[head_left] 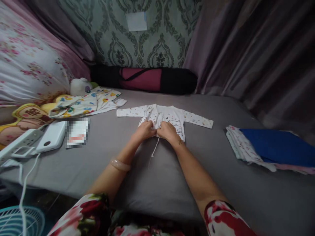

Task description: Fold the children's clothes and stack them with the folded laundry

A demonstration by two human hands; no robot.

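Observation:
A small white baby shirt [175, 118] with a fine print lies spread on the grey sheet, its long sleeves stretched out to both sides. My left hand [145, 130] is closed at the shirt's lower front, fingers bent into the fabric. Close beside it, almost touching, my right hand [167, 131] is closed on the same lower front part. From beneath the hands a thin white tie string [155, 147] hangs down onto the sheet. The fingertips and what exactly is pinched between them are mostly hidden.
Folded clothes with a blue piece [275, 146] lie at the right. On the left are a patterned garment [86, 101], a white power bank [51, 136], a power strip [21, 142], a blurred packet [78, 132] and plush toys [80, 87]. A long black-and-red bag [141, 79] lies along the wall.

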